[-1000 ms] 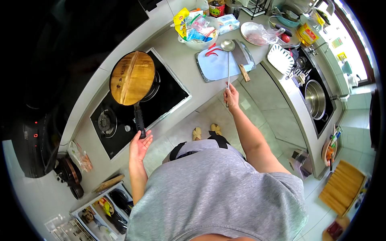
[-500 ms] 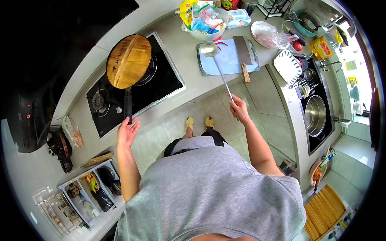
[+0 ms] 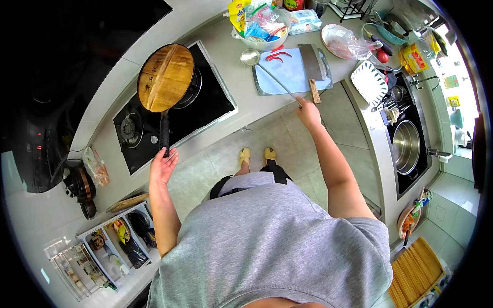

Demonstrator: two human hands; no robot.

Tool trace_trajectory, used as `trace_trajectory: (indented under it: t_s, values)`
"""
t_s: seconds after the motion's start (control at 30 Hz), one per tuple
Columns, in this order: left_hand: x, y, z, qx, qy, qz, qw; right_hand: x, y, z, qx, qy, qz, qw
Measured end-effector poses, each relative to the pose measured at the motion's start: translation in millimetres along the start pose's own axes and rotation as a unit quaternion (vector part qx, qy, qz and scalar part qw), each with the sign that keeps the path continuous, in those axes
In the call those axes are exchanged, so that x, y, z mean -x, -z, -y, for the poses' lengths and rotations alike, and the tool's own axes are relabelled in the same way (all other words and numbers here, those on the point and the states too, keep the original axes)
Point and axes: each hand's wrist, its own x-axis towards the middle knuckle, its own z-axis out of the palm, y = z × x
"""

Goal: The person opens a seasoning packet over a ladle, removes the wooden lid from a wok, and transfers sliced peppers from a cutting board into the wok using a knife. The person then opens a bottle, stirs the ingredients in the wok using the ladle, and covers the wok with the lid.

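Note:
My right hand (image 3: 309, 114) is closed around the end of a long metal ladle (image 3: 280, 81). The ladle's round bowl hangs just past the upper left corner of a blue cutting board (image 3: 282, 77). On that board lie red chili peppers (image 3: 276, 57) and a cleaver (image 3: 309, 64) with a wooden handle. My left hand (image 3: 164, 167) has its fingers spread at the lower end of a pan's black handle (image 3: 164, 134), close to or touching it. A round wooden lid (image 3: 166, 77) covers the pan, which stands over the black hob (image 3: 210, 97).
Behind the board stands a bowl (image 3: 262, 45) full of packets, beside a pack of wipes (image 3: 304, 23). To the right are a plate (image 3: 331, 37) with a plastic bag, a patterned white dish (image 3: 368, 83), and a steel pot (image 3: 405, 147) in the sink.
The ladle's bowl has swung left from over the cutting board to beyond its corner. My right hand has moved forward, towards the counter. My left hand stays by the pan handle.

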Motion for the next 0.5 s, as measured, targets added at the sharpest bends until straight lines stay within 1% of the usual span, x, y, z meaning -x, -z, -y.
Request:
trace_trajectory:
  t_s: [0.1, 0.13, 0.2, 0.23, 0.3, 0.37, 0.43, 0.5]
  values:
    - [4, -2, 0, 0.007, 0.000, 0.005, 1.000, -10, 12, 8, 0.108, -0.036, -0.056, 0.992]
    - [5, -1, 1, 0.011, -0.001, 0.011, 1.000, -19, 15, 6, 0.108, -0.035, -0.054, 0.992]
    - [5, 1, 1, 0.015, 0.001, 0.010, 1.000, -38, 26, -2, 0.186, -0.030, -0.107, 0.976]
    - [4, 0, 0, 0.020, 0.002, 0.012, 1.000, -49, 32, -6, 0.186, -0.029, -0.108, 0.976]
    - [3, 0, 0, 0.020, 0.004, 0.013, 1.000, -66, 41, -12, 0.246, -0.033, -0.124, 0.961]
    - [4, 3, 0, 0.020, 0.004, 0.009, 1.000, -78, 45, -16, 0.253, -0.043, -0.122, 0.959]
    - [1, 5, 2, 0.019, -0.003, 0.030, 0.999, -83, 48, -14, 0.258, -0.067, -0.105, 0.958]
    - [-2, 8, 2, 0.019, -0.001, 0.026, 0.999, -84, 48, -20, 0.265, -0.060, -0.106, 0.957]
